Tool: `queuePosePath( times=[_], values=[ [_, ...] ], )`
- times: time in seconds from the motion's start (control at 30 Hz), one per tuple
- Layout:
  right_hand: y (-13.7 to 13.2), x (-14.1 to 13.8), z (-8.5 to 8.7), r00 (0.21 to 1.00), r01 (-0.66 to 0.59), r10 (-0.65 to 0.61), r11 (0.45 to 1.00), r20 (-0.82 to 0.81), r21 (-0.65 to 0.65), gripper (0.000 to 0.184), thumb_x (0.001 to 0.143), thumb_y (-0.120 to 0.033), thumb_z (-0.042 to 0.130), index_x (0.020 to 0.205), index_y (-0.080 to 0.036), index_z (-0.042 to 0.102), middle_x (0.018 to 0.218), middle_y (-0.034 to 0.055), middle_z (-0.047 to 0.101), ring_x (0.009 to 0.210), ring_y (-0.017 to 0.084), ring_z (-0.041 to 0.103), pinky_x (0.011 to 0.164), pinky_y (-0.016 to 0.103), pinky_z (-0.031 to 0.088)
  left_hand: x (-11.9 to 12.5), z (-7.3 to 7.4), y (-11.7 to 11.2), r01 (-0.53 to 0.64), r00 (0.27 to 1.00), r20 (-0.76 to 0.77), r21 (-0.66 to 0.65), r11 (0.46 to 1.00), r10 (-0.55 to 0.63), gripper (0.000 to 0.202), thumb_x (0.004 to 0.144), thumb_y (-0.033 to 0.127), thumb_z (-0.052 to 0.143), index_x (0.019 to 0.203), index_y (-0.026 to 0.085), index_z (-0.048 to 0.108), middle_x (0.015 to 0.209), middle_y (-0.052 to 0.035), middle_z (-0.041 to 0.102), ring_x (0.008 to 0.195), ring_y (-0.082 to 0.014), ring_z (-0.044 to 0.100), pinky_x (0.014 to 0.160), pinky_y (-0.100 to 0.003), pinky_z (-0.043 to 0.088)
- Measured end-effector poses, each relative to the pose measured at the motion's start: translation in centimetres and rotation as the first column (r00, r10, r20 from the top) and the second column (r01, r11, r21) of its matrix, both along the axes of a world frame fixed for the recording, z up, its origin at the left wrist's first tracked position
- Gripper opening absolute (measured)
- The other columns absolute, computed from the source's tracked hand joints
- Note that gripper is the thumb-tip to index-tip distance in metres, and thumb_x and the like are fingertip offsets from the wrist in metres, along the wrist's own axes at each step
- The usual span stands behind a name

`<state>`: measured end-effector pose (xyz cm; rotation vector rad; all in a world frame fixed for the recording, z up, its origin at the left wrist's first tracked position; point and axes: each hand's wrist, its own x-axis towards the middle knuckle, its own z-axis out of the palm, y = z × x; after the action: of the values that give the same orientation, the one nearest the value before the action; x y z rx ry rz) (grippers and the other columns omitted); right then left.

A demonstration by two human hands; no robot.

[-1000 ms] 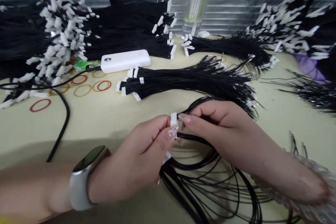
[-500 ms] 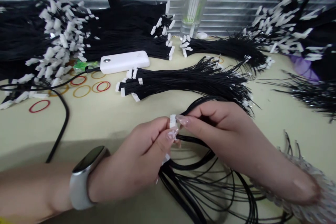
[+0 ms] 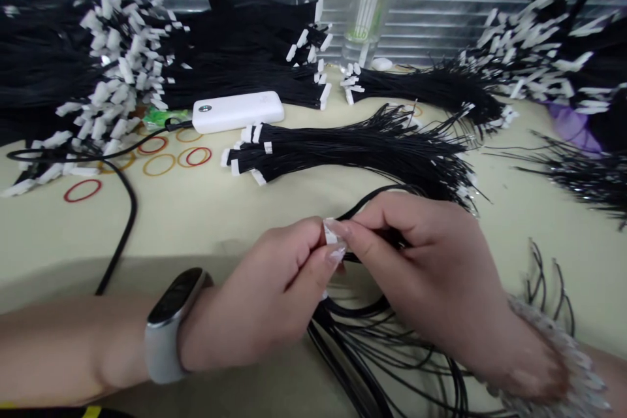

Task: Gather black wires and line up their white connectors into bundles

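My left hand (image 3: 264, 300), with a grey watch band on its wrist, pinches a small white connector (image 3: 329, 232) between thumb and fingers. My right hand (image 3: 416, 261) meets it from the right and pinches the same connector and its thin black wires (image 3: 386, 339), which loop down under both hands. Both hands are closed over the cream table (image 3: 196, 215). A bundle of black wires with white connectors (image 3: 353, 150) lies just behind the hands.
Large heaps of black wires with white connectors lie at the far left (image 3: 112, 59) and far right (image 3: 543, 39). A white power bank (image 3: 238, 111), coloured rubber bands (image 3: 161, 160), a black cable (image 3: 122, 222) and a clear bottle (image 3: 369, 6) are further back.
Both hands stay pinched together on the connector; my right fingers have closed further over it so less of it shows. The view has shifted slightly.
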<state>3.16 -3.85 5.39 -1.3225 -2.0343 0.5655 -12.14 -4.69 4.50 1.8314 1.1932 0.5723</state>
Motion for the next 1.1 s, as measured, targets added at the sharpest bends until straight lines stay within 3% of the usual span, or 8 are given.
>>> queuePosePath(
  times=[0.27, 0.47, 0.53, 0.6, 0.73, 0.8, 0.97, 1.1],
  values=[
    [-0.2, -0.2, 0.0, 0.99, -0.065, 0.045, 0.987, -0.135, -0.147, 0.026, 0.08, -0.028, 0.049, 0.056, -0.015, 0.051, 0.051, -0.0028, 0.046, 0.048, 0.003, 0.038, 0.043, 0.016, 0.031, 0.0, -0.1, 0.0, 0.019, 1.0, 0.012, 0.026, 0.999, -0.019, 0.026, 0.087, 0.029, 0.029, 0.067, 0.017, 0.04, 0.057, 0.0051, 0.042, 0.05, -0.006, 0.035, 0.046, -0.018, 0.029],
    [0.1, -0.5, 0.4, 0.953, -0.056, -0.022, 0.967, -0.302, -0.247, 0.026, 0.078, -0.029, 0.052, 0.056, -0.015, 0.052, 0.051, -0.0037, 0.047, 0.049, 0.002, 0.039, 0.043, 0.012, 0.031, 0.0, -0.1, 0.0, -0.003, 0.998, 0.06, 0.042, 0.999, 0.0, 0.023, 0.087, 0.028, 0.031, 0.068, 0.017, 0.039, 0.06, 0.0054, 0.043, 0.053, -0.0054, 0.036, 0.05, -0.018, 0.032],
    [0.5, -0.3, 0.7, 0.948, -0.073, -0.045, 0.933, -0.315, -0.352, 0.032, 0.077, -0.033, 0.052, 0.052, -0.013, 0.049, 0.049, -0.0035, 0.042, 0.046, 0.002, 0.035, 0.04, 0.012, 0.028, -0.1, -0.1, 0.0, -0.004, 0.998, 0.056, 0.014, 1.0, 0.003, 0.024, 0.087, 0.03, 0.03, 0.069, 0.017, 0.039, 0.061, 0.0053, 0.043, 0.053, -0.0056, 0.035, 0.05, -0.018, 0.031],
    [0.9, 0.1, 0.9, 0.935, -0.126, -0.062, 0.862, -0.349, -0.49, 0.035, 0.076, -0.038, 0.052, 0.052, -0.013, 0.048, 0.049, -0.0034, 0.04, 0.045, 0.002, 0.032, 0.038, 0.013, 0.026, -0.2, 0.0, -0.1, 0.006, 0.998, 0.058, -0.027, 1.0, -0.004, 0.024, 0.087, 0.032, 0.03, 0.072, 0.017, 0.041, 0.062, 0.005, 0.044, 0.054, -0.0059, 0.036, 0.049, -0.018, 0.031],
    [1.2, 0.8, 0.7, 0.86, -0.283, -0.138, 0.672, -0.49, -0.685, 0.023, 0.072, -0.038, 0.058, 0.067, -0.016, 0.059, 0.064, -0.0014, 0.055, 0.055, 0.003, 0.047, 0.049, 0.013, 0.038, -0.2, 0.0, -0.1, 0.006, 0.997, 0.075, -0.061, 0.998, -0.001, 0.023, 0.087, 0.031, 0.03, 0.075, 0.017, 0.044, 0.064, 0.0047, 0.047, 0.055, -0.0059, 0.039, 0.05, -0.018, 0.033],
    [1.2, 0.9, 0.4, 0.816, -0.334, -0.194, 0.61, -0.545, -0.718, 0.017, 0.069, -0.034, 0.062, 0.072, -0.017, 0.061, 0.07, -0.0009, 0.059, 0.06, 0.004, 0.052, 0.053, 0.013, 0.042, -0.1, 0.0, -0.1, -0.004, 0.997, 0.073, -0.052, 0.999, 0.008, 0.023, 0.087, 0.03, 0.03, 0.073, 0.017, 0.043, 0.064, 0.0046, 0.048, 0.056, -0.0059, 0.04, 0.051, -0.018, 0.034],
    [0.9, 0.8, 0.2, 0.788, -0.299, -0.275, 0.611, -0.551, -0.733, 0.015, 0.066, -0.032, 0.065, 0.069, -0.018, 0.061, 0.065, -0.0026, 0.058, 0.055, 0.002, 0.05, 0.049, 0.01, 0.04, 0.0, -0.1, 0.0, -0.003, 0.998, 0.069, -0.052, 0.999, 0.006, 0.025, 0.087, 0.031, 0.03, 0.068, 0.017, 0.04, 0.06, 0.0055, 0.044, 0.052, -0.0047, 0.036, 0.048, -0.017, 0.031],
    [0.9, 0.8, 0.4, 0.828, -0.259, -0.256, 0.615, -0.499, -0.745, 0.017, 0.066, -0.033, 0.063, 0.072, -0.017, 0.062, 0.073, 0.0009, 0.062, 0.063, 0.006, 0.055, 0.057, 0.014, 0.045, 0.1, 0.0, 0.0, 0.012, 0.996, 0.089, -0.095, 0.995, -0.004, 0.025, 0.087, 0.031, 0.03, 0.071, 0.017, 0.042, 0.059, 0.0054, 0.043, 0.052, -0.0046, 0.037, 0.046, -0.016, 0.031]
  ],
)
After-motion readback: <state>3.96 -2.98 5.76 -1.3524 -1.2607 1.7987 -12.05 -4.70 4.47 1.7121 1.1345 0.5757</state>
